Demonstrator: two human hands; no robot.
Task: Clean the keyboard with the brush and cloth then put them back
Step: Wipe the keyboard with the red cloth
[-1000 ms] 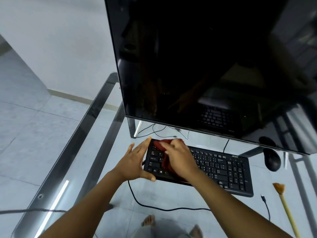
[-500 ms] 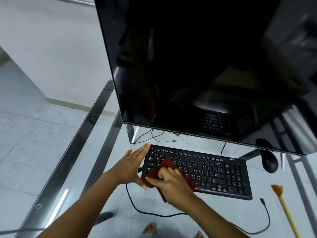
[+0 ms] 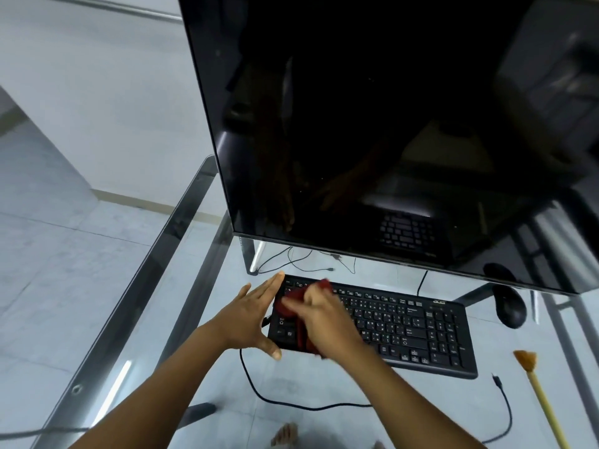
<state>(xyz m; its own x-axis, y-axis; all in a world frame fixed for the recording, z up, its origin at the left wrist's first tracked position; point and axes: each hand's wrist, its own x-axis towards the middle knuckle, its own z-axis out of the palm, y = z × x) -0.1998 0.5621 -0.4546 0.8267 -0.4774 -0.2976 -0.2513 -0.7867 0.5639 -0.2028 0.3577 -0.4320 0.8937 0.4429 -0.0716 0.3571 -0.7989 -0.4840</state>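
My right hand [image 3: 327,322], clenched on the dark red cloth [image 3: 293,301], has swept back up from the near edge to the top-left keys of the black keyboard [image 3: 405,325]; the wiping stroke repeats, so cleaning is midway. Left hand [image 3: 251,315], released and flat, braces the keyboard's 9 o'clock edge. Cloth looks soft, bunched, though blurred. Straw-handled brush [image 3: 531,380] lies at 4 o'clock on the glass desk [image 3: 155,319].

Soft, even daylight lit the scene, the dark monitor [image 3: 372,124] mirrored the room, the right hand [image 3: 327,319] was motion-blurred, and straight edges bowed outward.
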